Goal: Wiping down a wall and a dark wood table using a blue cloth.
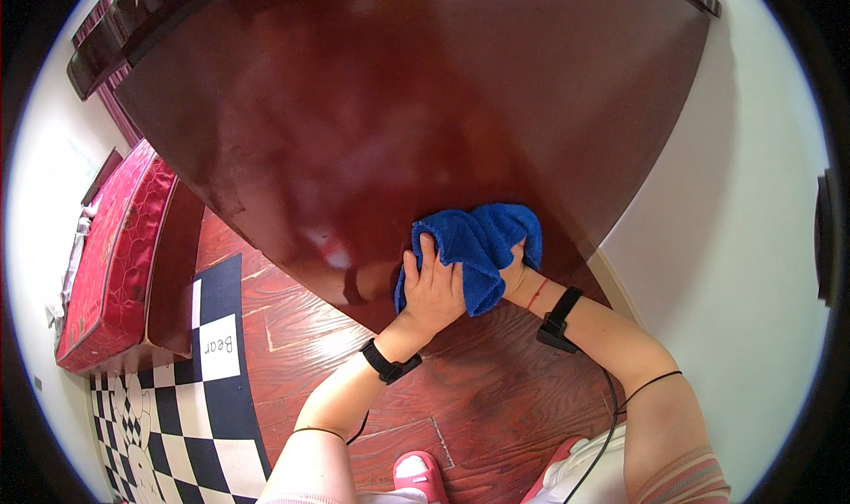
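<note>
A crumpled blue towel cloth [488, 238] lies against the lower part of a glossy dark red wooden panel [372, 126]. My left hand [435, 288] presses on the cloth's near left side with its fingers spread, folds of cloth bunched beside them. On the right, my right hand [514, 272] grips the cloth, which covers most of its fingers. Both hands are close together near the panel's lower edge. Faint reflections show on the panel's polished face.
Dark carved moulding [106, 62] runs along the panel's far left end. A white wall [717, 225] stands close on the right. At left are a bed with a red mattress [119, 252] and a black-and-white checkered rug [212, 424]. Red-brown wood-look flooring [372, 418] lies below.
</note>
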### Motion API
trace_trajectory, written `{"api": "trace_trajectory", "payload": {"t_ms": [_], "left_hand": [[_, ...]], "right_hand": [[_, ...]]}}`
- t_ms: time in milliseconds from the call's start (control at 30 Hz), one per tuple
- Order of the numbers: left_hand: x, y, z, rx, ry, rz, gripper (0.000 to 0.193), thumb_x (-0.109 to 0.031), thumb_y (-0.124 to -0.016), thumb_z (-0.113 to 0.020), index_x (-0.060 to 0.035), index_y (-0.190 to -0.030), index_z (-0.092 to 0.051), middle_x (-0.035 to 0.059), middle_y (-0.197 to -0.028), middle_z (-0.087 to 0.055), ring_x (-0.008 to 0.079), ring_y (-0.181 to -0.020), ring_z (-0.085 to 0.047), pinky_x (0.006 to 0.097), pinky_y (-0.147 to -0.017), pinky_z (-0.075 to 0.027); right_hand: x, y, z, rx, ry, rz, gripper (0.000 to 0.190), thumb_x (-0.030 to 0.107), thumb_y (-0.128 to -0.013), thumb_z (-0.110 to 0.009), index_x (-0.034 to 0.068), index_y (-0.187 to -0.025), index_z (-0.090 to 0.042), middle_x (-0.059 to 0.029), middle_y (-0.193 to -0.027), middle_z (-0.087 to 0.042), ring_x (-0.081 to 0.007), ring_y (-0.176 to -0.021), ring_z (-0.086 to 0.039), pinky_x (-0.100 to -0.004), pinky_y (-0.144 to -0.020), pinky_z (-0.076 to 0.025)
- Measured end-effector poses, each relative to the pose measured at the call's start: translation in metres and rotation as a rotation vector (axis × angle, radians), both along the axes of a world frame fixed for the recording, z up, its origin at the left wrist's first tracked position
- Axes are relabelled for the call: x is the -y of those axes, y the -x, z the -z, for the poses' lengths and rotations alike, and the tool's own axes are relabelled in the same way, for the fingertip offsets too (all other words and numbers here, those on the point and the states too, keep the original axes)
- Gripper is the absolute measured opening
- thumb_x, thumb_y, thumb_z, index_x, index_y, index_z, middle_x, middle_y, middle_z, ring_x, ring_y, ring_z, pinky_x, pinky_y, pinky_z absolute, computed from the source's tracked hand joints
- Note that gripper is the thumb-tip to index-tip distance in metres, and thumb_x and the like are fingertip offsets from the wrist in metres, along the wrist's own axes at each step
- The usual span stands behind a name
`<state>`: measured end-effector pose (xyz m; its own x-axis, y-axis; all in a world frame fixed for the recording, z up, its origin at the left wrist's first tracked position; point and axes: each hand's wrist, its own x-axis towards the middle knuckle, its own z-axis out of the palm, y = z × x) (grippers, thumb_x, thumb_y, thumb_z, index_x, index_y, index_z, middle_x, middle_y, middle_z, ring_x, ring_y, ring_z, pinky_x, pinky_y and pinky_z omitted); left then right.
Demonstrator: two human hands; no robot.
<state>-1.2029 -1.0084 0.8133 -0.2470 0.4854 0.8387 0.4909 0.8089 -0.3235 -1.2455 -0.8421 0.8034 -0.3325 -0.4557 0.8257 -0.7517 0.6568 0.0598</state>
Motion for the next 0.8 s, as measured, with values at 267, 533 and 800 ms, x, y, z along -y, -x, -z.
{"api": "trace_trajectory", "payload": {"t_ms": [267, 533, 800], "left_hand": [[0.002, 0.001, 0.006, 0.022, -0.016, 0.018, 0.046, -0.027, -0.084, -0.059, 0.0135, -0.103, -0.049, 0.037, -0.12, -0.049, 0.0679, -0.12, -0.034, 0.0783, -0.091, -0.021], [-0.006, -0.005, -0.005, 0.027, -0.118, 0.017, 0.02, -0.013, -0.079, -0.058, 0.0026, -0.089, -0.063, 0.0261, -0.105, -0.056, 0.0537, -0.12, -0.047, 0.0667, -0.1, -0.025], [0.0, -0.002, 0.009, 0.045, -0.037, 0.02, 0.059, -0.028, -0.083, -0.059, 0.0171, -0.119, -0.045, 0.0385, -0.132, -0.041, 0.0663, -0.123, -0.032, 0.077, -0.092, -0.022]], "right_hand": [[0.001, 0.0, 0.001, 0.044, -0.012, -0.037, 0.049, 0.038, -0.081, -0.058, 0.015, -0.124, -0.062, -0.0102, -0.13, -0.058, -0.0304, -0.12, -0.054, -0.0486, -0.104, -0.035], [-0.001, -0.005, -0.009, 0.009, -0.011, -0.04, 0.046, 0.038, -0.081, -0.058, 0.016, -0.121, -0.064, -0.0109, -0.127, -0.059, -0.0317, -0.117, -0.055, -0.0498, -0.101, -0.036], [0.001, -0.005, -0.002, -0.018, -0.001, -0.039, 0.045, 0.038, -0.082, -0.056, 0.016, -0.12, -0.064, -0.0108, -0.127, -0.058, -0.0321, -0.116, -0.054, -0.0506, -0.101, -0.035]]}}
